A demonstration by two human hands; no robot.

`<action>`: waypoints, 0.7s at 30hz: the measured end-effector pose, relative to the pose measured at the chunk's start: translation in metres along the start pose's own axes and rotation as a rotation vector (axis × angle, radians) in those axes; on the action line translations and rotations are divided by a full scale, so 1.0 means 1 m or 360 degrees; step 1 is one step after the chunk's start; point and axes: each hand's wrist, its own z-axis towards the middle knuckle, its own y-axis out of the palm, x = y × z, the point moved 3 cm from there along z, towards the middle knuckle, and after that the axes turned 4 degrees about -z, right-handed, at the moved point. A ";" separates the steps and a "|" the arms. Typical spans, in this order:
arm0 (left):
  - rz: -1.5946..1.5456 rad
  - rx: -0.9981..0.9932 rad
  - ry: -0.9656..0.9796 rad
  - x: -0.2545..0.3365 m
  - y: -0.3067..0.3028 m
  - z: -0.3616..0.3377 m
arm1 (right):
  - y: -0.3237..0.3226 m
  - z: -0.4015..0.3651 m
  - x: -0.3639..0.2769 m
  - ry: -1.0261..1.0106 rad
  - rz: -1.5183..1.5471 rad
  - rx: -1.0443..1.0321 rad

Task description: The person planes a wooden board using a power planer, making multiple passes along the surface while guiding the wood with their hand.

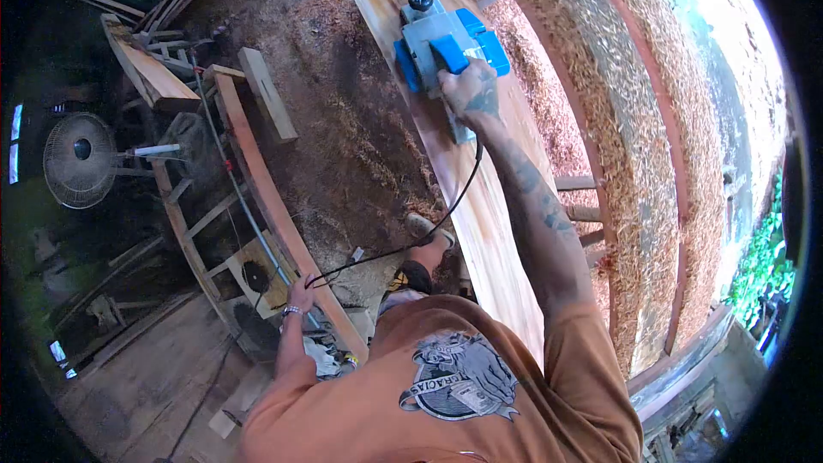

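Observation:
My right hand (470, 90) is wrapped round the rear handle of a blue and grey electric planer (433, 34). The planer rests on a long, pale wooden board (493, 214) that runs from the top of the view down beside my body. A black cord (459, 197) leaves the back of the tool and curves down to the left. Out to that side, my left hand (301, 293) is closed around the cord, close to a reddish wooden beam (279, 197). The planer's underside is hidden against the board.
Wood shavings cover long planks (639, 171) on the right and lie across the floor (343, 137). On the left stand a round fan (80, 160), a ladder-like wooden frame (184, 223) and a loose timber block (267, 94). My shoe (426, 227) shows beside the board.

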 end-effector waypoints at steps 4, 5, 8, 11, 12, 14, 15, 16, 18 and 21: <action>-0.0067 0.0034 0.0132 0.015 -0.009 0.038 | 0.027 0.059 -0.016 0.0070 -0.0050 -0.0007; -0.0089 -0.0021 0.0090 0.019 -0.011 0.048 | 0.031 0.074 -0.022 0.0037 -0.0082 0.0018; -0.0077 -0.0108 -0.0048 0.024 -0.021 0.067 | 0.044 0.108 -0.033 0.0109 -0.0097 0.0065; -0.0188 -0.0122 0.0024 0.016 -0.021 0.092 | 0.052 0.145 -0.048 0.0087 -0.0095 -0.0049; -0.0213 -0.0150 -0.0023 0.024 -0.028 0.096 | 0.046 0.150 -0.064 0.0046 -0.0074 -0.0059; -0.0265 -0.0208 -0.0110 0.075 -0.054 0.098 | 0.060 0.173 -0.063 0.0091 -0.0120 -0.0121; -0.0278 -0.0210 -0.0087 0.077 -0.057 0.107 | 0.066 0.186 -0.061 0.0115 -0.0146 -0.0143; -0.0289 -0.0219 -0.0055 0.077 -0.058 0.115 | 0.073 0.198 -0.060 0.0088 -0.0188 -0.0108; -0.0252 -0.0226 0.0030 0.085 -0.062 0.131 | 0.076 0.218 -0.076 0.0065 -0.0241 -0.0122; -0.0266 -0.0320 -0.0068 0.105 -0.073 0.155 | 0.082 0.245 -0.091 0.0139 -0.0220 -0.0044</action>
